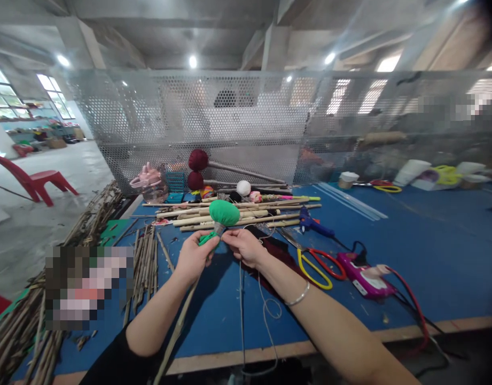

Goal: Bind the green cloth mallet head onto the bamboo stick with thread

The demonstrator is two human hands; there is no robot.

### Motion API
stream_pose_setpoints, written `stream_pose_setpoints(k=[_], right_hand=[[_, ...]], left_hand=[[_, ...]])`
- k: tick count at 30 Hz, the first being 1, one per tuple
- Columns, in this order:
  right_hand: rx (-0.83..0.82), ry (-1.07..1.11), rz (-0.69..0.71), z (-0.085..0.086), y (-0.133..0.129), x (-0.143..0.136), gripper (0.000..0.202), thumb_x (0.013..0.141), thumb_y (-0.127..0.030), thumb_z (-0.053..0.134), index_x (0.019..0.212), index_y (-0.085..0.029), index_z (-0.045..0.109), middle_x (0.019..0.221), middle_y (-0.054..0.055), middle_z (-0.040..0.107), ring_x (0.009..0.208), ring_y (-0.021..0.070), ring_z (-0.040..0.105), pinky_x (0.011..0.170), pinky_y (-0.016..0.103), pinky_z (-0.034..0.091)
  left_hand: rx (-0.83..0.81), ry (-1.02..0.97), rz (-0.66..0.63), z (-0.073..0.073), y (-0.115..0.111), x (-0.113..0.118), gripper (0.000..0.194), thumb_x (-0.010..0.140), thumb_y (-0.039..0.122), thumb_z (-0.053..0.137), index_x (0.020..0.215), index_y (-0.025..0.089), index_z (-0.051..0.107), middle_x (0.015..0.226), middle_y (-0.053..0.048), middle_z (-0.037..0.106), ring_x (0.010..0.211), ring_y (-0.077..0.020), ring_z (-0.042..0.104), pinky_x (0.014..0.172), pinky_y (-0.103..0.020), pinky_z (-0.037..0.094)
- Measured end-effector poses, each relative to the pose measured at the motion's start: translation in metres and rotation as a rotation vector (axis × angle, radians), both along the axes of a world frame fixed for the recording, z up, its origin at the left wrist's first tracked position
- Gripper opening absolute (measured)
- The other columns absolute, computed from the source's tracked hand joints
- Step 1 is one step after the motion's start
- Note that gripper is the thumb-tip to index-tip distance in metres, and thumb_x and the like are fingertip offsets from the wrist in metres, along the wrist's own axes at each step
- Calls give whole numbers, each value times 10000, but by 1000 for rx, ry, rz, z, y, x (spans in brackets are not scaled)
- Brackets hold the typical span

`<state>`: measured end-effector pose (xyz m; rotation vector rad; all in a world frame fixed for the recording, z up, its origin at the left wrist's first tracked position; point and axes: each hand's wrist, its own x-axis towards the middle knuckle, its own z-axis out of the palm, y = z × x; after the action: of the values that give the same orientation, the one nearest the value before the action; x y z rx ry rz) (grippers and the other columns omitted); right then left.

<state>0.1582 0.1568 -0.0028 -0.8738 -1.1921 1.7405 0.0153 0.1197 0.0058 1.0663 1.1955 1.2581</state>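
"Left hand?"

"On my feed the left hand (194, 255) is closed on green cloth (206, 238), just under the green ball (224, 213). A stick (177, 325) slants down from below that hand; I can't see if it joins the ball."

"Right hand?"

"I've got the right hand (243, 247) in a narrow pinch by the ball's grey neck (219, 228). Can't tell what's between the fingertips. Cord (241, 305) hangs beneath it, with a loop lying nearer the forearm."

"And the ball?"

"Up above both hands, mid-view, over the table (213, 315). Behind it I log pale sticks (192, 219) lying crosswise, a white ball (243, 187) and two dark red balls (197, 160) further back, one above the other."

"Right side?"

"Scissors (304, 249), red and yellow handles, beside the dark cloth (278, 260) under my right forearm. Blue glue gun (307, 220) just past them, magenta power strip (364, 278) further right with a plug in."

"Left side?"

"Short sticks (145, 259) in a bunch on the table; longer twigs (17, 326) heaped at the edge."
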Motion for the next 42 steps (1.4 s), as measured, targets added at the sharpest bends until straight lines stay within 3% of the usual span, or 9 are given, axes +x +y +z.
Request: stream_pose_setpoints(k=[4,9,13,16,19,22,27,34,42], right_hand=[[21,108,36,-5,-1,1,314,566,-343,748,693,-160,528,405,-108,363,300,11,186,286,166,81],[-103,205,160,-15,-3,8,363,546,-332,766,779,-134,570,425,-106,361,330,-4,138,315,159,52],[-139,168,110,-21,-2,7,352,547,-326,770,704,-145,513,399,-133,252,341,-1,94,324,162,37],[-136,118,115,-20,-4,1,362,566,-353,757,696,-150,487,404,-132,249,343,5,104,326,165,40],[-69,65,103,-19,-7,-3,356,596,-398,728,729,-149,510,402,-123,279,331,13,129,319,173,62],[49,-27,39,-18,-8,-2,322,628,-423,695,709,-155,537,384,-111,303,308,25,180,308,186,95],[35,27,-8,-10,-12,5,263,604,-378,709,675,-151,595,393,-100,314,319,19,170,313,182,87],[-59,106,-23,-5,-14,0,285,564,-368,737,640,-145,577,371,-113,273,323,12,143,304,160,73],[-120,180,48,-16,-7,3,305,556,-322,754,699,-137,558,444,-88,410,329,-3,136,309,167,53]], left_hand=[[-70,-259,-147,-7,-4,1,386,587,381,724,811,151,508,498,86,435,351,-11,343,308,-111,221],[-235,-272,-332,-19,-4,3,371,689,483,611,752,124,540,541,20,521,348,-19,403,328,-129,302],[-216,-68,-158,-15,-8,6,476,747,558,477,940,130,551,718,-51,611,455,-97,543,421,-216,434],[31,252,41,-9,-17,8,496,703,510,554,1056,163,519,862,-58,624,570,-123,579,533,-248,460],[254,530,135,-8,-22,9,341,659,372,630,918,158,575,806,-42,635,682,-140,570,641,-244,433],[259,571,160,-11,-18,6,235,687,354,591,812,155,592,710,-24,629,639,-136,545,613,-236,407],[167,408,159,-13,-10,1,274,678,396,599,801,151,586,547,33,565,454,-83,460,474,-197,359],[15,-43,-66,-2,-13,1,333,659,429,645,786,166,484,367,106,380,279,-37,302,299,-150,221],[-293,-347,-354,-8,-8,-2,292,689,389,629,813,131,572,602,0,556,351,-8,381,321,-122,309]])
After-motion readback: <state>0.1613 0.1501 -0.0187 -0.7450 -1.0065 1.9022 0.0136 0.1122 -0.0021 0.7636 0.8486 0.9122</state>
